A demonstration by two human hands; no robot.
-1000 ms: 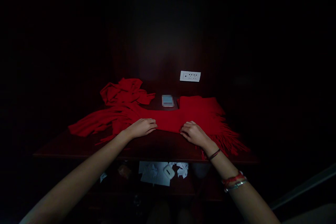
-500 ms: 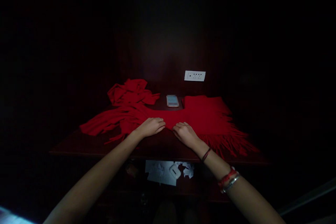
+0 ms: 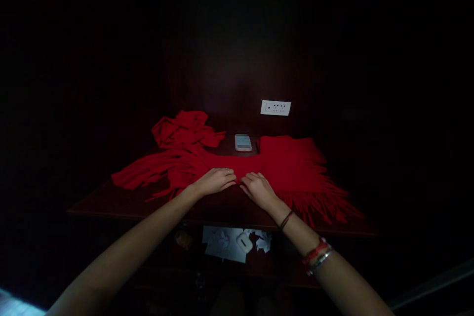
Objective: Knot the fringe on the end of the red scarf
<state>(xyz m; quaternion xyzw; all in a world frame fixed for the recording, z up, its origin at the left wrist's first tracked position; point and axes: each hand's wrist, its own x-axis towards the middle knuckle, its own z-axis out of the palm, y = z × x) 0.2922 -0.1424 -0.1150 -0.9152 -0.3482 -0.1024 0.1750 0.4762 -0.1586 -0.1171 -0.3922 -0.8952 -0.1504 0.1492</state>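
Observation:
A red fringed scarf [image 3: 237, 162] lies across the dark table, gathered into a narrower strip at its middle. My left hand [image 3: 217, 180] is closed on the near edge of that strip. Just to the right, my right hand [image 3: 258, 189] pinches the same edge, its fingertips close to those of the left. Right of my hands sits a flat, squared red fringed cloth [image 3: 292, 163], its tassels spread toward the table's front. Whether it joins the strip I cannot tell. Loose tassels fan out on the left, beside a crumpled red cloth [image 3: 181, 131] at the back.
A phone-like rectangle [image 3: 243, 142] with a pale face lies behind the strip. A white socket plate [image 3: 275, 107] is on the back wall. Below the table edge [image 3: 148, 216], a shelf holds paper sheets [image 3: 222, 244], a small white case [image 3: 244, 242] and torn paper scraps [image 3: 263, 241].
My right hand has shifted slightly left, and my left hand slightly right, so the gap between them is smaller. The cloths lie almost as before.

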